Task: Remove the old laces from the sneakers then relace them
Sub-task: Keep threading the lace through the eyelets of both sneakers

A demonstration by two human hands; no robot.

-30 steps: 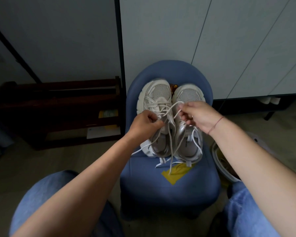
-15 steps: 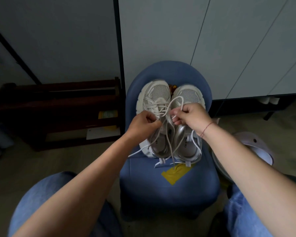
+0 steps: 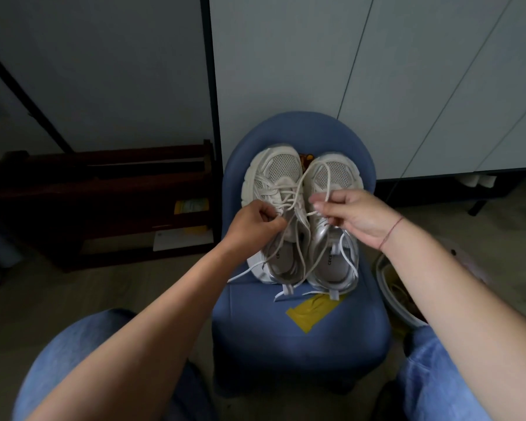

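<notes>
Two white and silver sneakers stand side by side, toes away from me, on a blue chair (image 3: 301,335). Over the left sneaker (image 3: 278,177), my left hand (image 3: 252,223) pinches its cream lace (image 3: 298,189) at the middle eyelets. My right hand (image 3: 349,212) hovers above the right sneaker (image 3: 336,259) and pinches a loop of the same lace, which arcs up over that shoe's toe. Loose lace ends trail down across the heels onto the seat.
A strip of yellow tape (image 3: 313,311) is stuck on the seat front. A dark wooden rack (image 3: 104,202) stands to the left, and a round bin (image 3: 398,296) stands on the floor to the right. My knees in jeans (image 3: 82,360) frame the chair.
My right hand has moved back to the right and lifted slightly, drawing the lace loop higher over the right sneaker's toe. My left hand has stayed at the left sneaker's eyelets.
</notes>
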